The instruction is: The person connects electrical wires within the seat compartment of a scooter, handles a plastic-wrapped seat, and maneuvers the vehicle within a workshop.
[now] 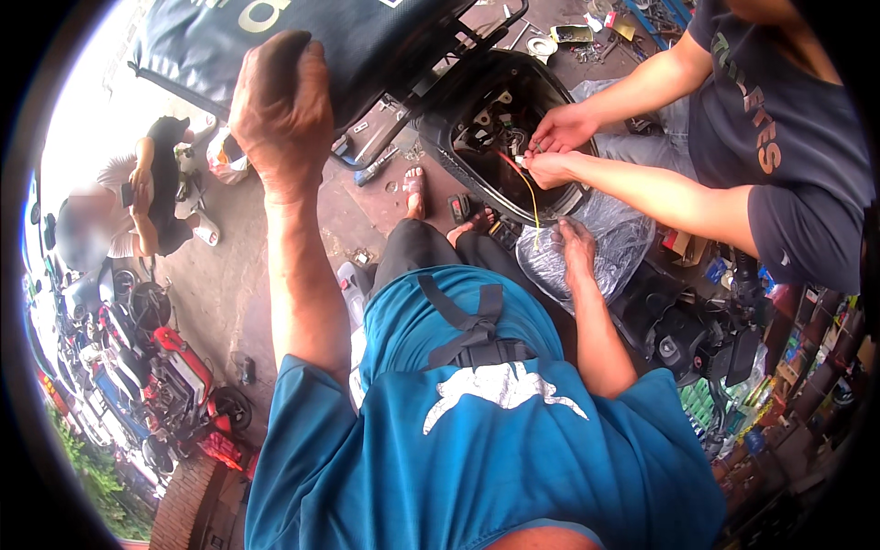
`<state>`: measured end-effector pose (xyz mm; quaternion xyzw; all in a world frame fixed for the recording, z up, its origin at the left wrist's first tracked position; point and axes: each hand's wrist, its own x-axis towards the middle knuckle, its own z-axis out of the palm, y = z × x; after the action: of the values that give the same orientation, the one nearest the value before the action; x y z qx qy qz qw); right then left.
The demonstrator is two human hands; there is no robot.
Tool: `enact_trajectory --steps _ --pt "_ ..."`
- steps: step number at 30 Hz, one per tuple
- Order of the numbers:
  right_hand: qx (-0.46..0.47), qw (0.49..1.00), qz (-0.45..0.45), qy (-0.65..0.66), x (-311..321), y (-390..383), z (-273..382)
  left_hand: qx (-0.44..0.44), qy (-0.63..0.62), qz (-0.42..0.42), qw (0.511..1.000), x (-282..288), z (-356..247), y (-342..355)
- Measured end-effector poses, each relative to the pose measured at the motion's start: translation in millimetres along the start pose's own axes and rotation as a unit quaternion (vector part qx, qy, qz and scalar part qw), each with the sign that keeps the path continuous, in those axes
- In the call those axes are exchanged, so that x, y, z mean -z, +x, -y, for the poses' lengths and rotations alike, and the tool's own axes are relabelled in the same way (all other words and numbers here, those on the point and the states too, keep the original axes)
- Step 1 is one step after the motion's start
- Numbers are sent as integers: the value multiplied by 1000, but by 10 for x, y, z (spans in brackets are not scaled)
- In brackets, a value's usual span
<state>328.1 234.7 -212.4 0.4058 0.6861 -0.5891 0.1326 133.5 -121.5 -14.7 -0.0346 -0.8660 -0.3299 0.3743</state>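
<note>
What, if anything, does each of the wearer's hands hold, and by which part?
The left hand seems to grip the black bag by its near edge. Whether the right hand near the clear plastic holds anything cannot be told.

Glossy, crinkled clear plastic seat wrap (pixel 619 229)

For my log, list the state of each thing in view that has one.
Black compartment, open
Yellow wire, dangling
Transparent plastic, crumpled
Black bag, closure not discernible
Co-worker's hands, holding wiring
Left hand, raised at the black bag
Right hand, lowered beside the compartment
Red motorcycle, parked
</note>
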Motion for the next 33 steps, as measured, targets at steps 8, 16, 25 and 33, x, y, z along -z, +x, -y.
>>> enact_trajectory --steps 8,16,25,33 --pt "16 998 19 60 -90 196 188 53 4 23 998 24 -7 -42" --pt "53 993 -10 101 -169 -91 434 45 -105 47 992 -98 -279 -363" --pt "96 993 16 67 -193 -257 422 -40 -186 292 937 -363 -753 -967" --pt "96 991 3 92 -235 -138 170 -65 -76 96 990 242 -430 -469"
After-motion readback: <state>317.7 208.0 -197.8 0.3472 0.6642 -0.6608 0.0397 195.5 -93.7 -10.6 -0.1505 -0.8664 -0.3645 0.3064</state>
